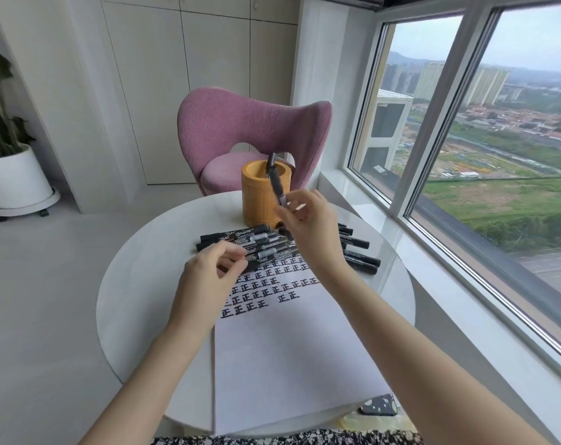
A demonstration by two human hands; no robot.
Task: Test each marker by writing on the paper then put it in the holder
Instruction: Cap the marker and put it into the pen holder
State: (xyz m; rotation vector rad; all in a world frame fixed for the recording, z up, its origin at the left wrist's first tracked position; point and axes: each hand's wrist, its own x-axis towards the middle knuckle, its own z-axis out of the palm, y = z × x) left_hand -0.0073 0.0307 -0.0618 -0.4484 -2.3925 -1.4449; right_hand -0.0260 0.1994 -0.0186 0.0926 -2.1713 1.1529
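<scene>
Right hand pinches a raised marker just before the holder; left hand, holder's near-left, curls round a pile marker.

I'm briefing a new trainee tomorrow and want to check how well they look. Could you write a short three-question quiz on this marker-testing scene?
1. True or false: a marker already stands in the holder.
2. Multiple choice: the second marker, pinched by the right hand, is A) lying flat, B) raised at the holder, C) snapped in two.
3. Fill in: the left hand is at the pile of loose markers, which lies at the paper's ___ edge (near or far).

Key: 1 true; 2 B; 3 far.
</scene>
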